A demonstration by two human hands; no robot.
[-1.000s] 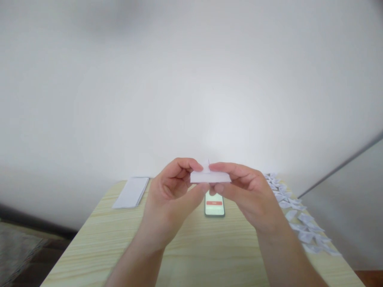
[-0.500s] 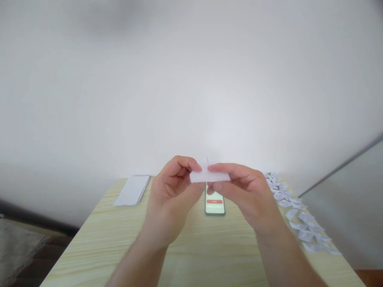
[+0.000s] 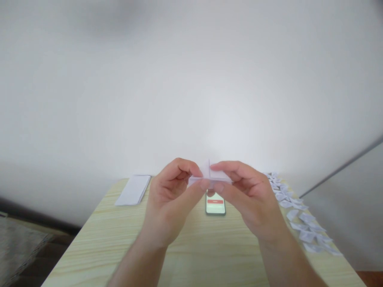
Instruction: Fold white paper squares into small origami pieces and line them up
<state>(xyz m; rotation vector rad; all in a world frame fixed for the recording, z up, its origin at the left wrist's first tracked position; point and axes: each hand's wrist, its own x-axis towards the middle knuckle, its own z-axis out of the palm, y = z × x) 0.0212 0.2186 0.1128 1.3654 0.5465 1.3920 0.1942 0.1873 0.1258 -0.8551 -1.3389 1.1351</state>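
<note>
A small folded piece of white paper point(image 3: 206, 173) is held up between my two hands, over the table. My left hand point(image 3: 173, 199) pinches its left end between thumb and fingers. At the right end my right hand point(image 3: 249, 195) has its thumb on the near edge and its index finger on the upper flap. A pointed flap with a middle crease stands up from the paper's far side. Below and behind the paper lies a phone point(image 3: 215, 207) with a lit screen, its upper part hidden by my hands.
On the wood-grain table point(image 3: 194, 255), a stack of white paper sheets point(image 3: 133, 190) lies at the back left. Several small folded paper pieces point(image 3: 309, 229) run in rows along the right edge. A pale wall point(image 3: 191, 87) rises behind the table.
The paper has tilted, so more of its upper flap and crease now shows. My thumbs have moved up onto its near edge, and the right index finger has shifted slightly.
</note>
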